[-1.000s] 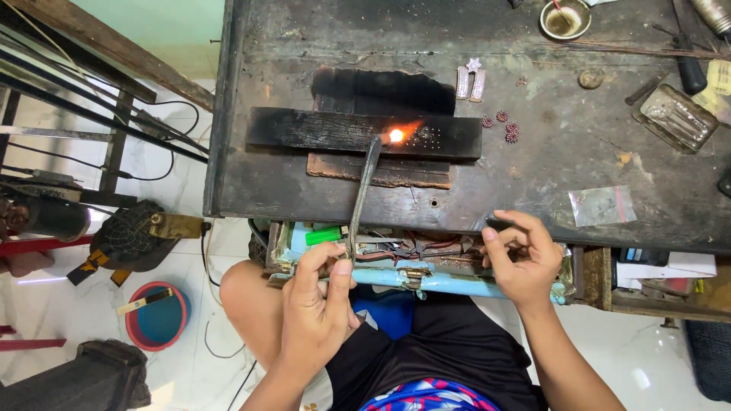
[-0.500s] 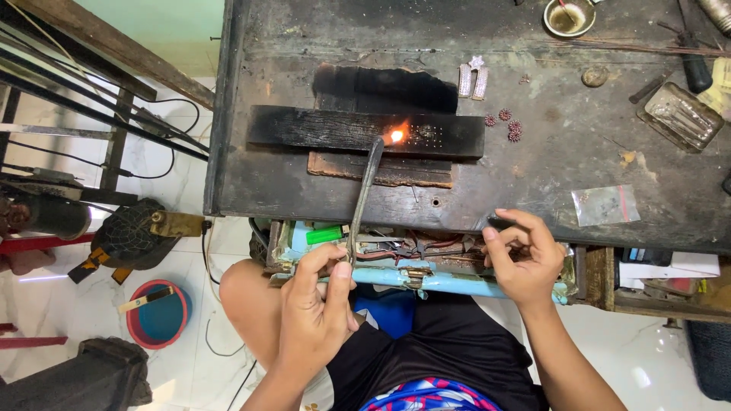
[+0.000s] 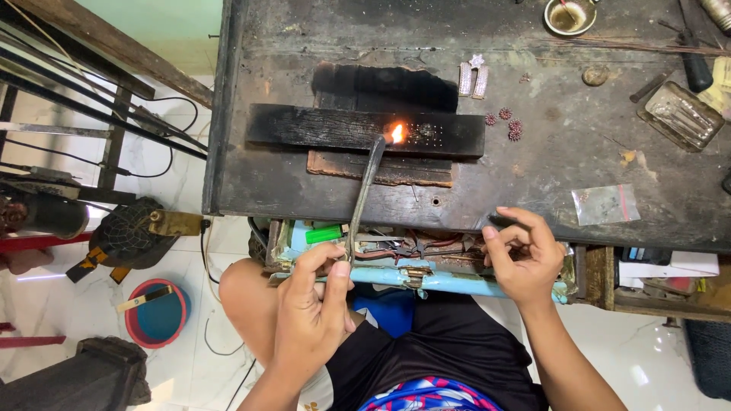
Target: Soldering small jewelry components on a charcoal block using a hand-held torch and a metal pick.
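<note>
Down at the near edge of the dark tabletop (image 3: 548,152), the left hand (image 3: 316,312) has its grip closed around the handle end of a long metal torch (image 3: 364,190). The torch slants up and away from the hand, and its tip burns with a small orange flame (image 3: 396,134) against a charred wooden block (image 3: 365,129) lying across the middle of the tabletop. To the right, the right hand (image 3: 521,259) rests at the near edge, fingers curled and pinched on a small dark tool (image 3: 499,221); what kind of tool cannot be told. Between the hands, an open drawer (image 3: 426,262) holds a green lighter (image 3: 326,234) and mixed tools. Small red beaded pieces (image 3: 509,125) lie just right of the block.
</note>
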